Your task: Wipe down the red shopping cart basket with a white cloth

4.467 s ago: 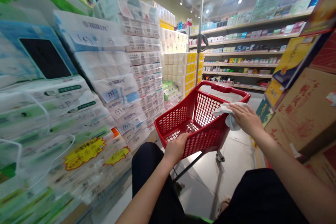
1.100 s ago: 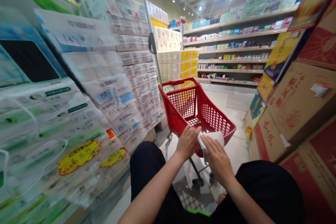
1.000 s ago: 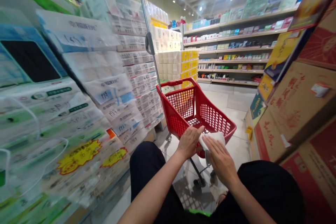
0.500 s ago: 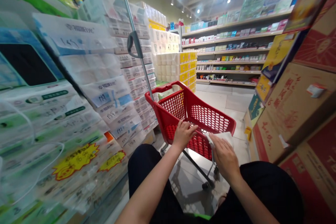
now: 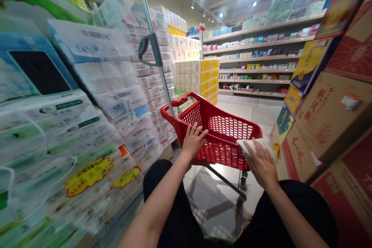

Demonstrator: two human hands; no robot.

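A red plastic shopping cart (image 5: 221,151) stands right in front of my knees, its basket walls full of holes. My left hand (image 5: 194,138) rests on the near rim towards the handle end, fingers spread and nothing in them. Near the cart's front corner, my right hand (image 5: 261,162) presses a white cloth (image 5: 247,146) against the rim; the fingers lie over it and part of the cloth is hidden. A metal pole with a grey hand loop (image 5: 149,50) rises at the cart's handle end.
Stacked tissue packs (image 5: 116,97) line the left, with yellow price tags (image 5: 88,176) and a white cable. Cardboard cartons (image 5: 334,112) are piled on the right. Product shelves (image 5: 255,60) span the back beyond a tiled floor (image 5: 247,102).
My right hand has slid with the cloth to the right along the rim, towards the front corner. My left hand has shifted left, and the cart has turned slightly.
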